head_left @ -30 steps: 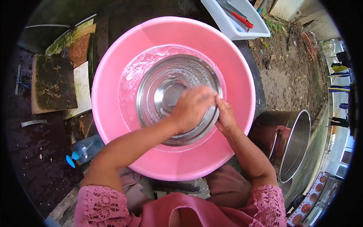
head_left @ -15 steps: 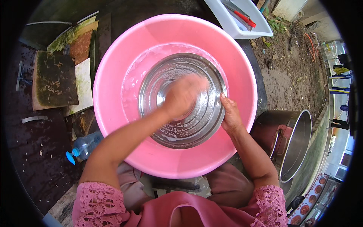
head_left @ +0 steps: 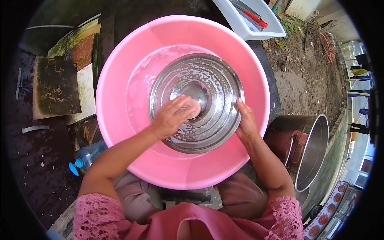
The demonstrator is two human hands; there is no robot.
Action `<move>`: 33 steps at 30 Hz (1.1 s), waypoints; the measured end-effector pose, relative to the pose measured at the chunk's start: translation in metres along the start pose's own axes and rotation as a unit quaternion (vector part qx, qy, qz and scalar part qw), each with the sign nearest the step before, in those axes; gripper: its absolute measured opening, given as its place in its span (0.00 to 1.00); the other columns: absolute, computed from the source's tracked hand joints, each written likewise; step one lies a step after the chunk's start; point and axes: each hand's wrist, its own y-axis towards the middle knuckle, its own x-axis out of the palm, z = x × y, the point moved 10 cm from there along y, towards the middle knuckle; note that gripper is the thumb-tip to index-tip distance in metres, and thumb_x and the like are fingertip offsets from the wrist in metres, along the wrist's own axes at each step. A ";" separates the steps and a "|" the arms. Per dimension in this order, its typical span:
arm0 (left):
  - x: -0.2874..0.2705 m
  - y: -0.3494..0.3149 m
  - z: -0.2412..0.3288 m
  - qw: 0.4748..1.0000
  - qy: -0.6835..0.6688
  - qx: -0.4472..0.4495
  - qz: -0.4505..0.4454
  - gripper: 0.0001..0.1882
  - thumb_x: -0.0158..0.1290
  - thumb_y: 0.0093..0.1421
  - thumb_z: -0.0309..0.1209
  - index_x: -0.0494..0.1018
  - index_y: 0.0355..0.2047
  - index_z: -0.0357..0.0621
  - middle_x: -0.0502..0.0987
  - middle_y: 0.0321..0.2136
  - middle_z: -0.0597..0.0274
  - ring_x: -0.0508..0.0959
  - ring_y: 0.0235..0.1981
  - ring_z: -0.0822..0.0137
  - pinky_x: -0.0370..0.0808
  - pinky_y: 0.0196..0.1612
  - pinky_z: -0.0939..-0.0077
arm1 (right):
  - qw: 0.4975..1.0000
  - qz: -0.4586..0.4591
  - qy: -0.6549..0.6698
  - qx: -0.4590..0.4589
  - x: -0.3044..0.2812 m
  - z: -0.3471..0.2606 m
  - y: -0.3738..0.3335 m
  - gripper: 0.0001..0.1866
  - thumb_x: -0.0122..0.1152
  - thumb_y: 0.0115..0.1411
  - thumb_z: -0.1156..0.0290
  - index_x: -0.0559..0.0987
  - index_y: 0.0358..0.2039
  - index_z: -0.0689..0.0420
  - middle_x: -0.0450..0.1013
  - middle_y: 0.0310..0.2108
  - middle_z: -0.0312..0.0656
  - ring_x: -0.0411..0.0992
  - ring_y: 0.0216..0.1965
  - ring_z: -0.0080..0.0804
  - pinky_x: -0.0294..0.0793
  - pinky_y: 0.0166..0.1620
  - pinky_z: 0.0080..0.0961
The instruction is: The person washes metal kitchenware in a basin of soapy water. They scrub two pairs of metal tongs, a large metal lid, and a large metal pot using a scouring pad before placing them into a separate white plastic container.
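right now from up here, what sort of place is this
Probably an outdoor yard used as a washing spot: there is bare, muddy ground, a wide pink basin holding water, and a large metal pot nearby.

At six o'clock in my view I see a plain pink top [head_left: 200, 211] of smooth-looking cloth, with a rounded neckline [head_left: 193, 220] edged by a narrow band in the same colour. At half past seven I make out the left sleeve [head_left: 98, 214], and at half past four the right sleeve [head_left: 286, 216]. Both are pink openwork lace, with flower-like rounds, many small holes and a scalloped hem. Beyond the hems, both forearms [head_left: 120, 162] are bare, as are the left hand [head_left: 168, 121], near the clock's centre, and the right hand [head_left: 246, 122], at three o'clock. At seven and five o'clock I see trousers [head_left: 244, 197] in muted mauve-brown, softly creased.
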 end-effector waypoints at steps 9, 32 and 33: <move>0.000 -0.016 0.001 0.999 -0.036 0.034 -0.020 0.20 0.49 0.55 0.25 0.71 0.50 0.46 0.66 0.53 0.50 0.67 0.52 0.47 0.65 0.56 0.61 | 1.000 0.004 -0.012 -0.002 0.002 0.000 0.004 0.20 0.56 0.61 0.61 0.72 0.43 0.69 0.74 0.39 0.48 0.75 0.37 0.33 0.77 0.43 0.30; -0.001 -0.020 -0.080 0.551 -0.733 -0.392 0.071 0.24 0.41 0.65 0.40 0.57 0.58 0.40 0.73 0.46 0.52 0.76 0.45 0.57 0.77 0.37 0.66 | 0.992 0.075 0.003 -0.098 -0.042 -0.041 0.013 0.21 0.53 0.63 0.62 0.69 0.50 0.65 0.72 0.45 0.45 0.71 0.47 0.34 0.68 0.53 0.33; -0.007 -0.029 -0.095 0.603 -0.667 -0.425 0.101 0.24 0.42 0.64 0.39 0.59 0.56 0.40 0.73 0.46 0.52 0.75 0.45 0.57 0.77 0.38 0.65 | 0.991 0.075 0.001 -0.109 -0.037 -0.046 0.010 0.21 0.53 0.63 0.62 0.68 0.50 0.65 0.72 0.45 0.45 0.71 0.47 0.34 0.68 0.53 0.33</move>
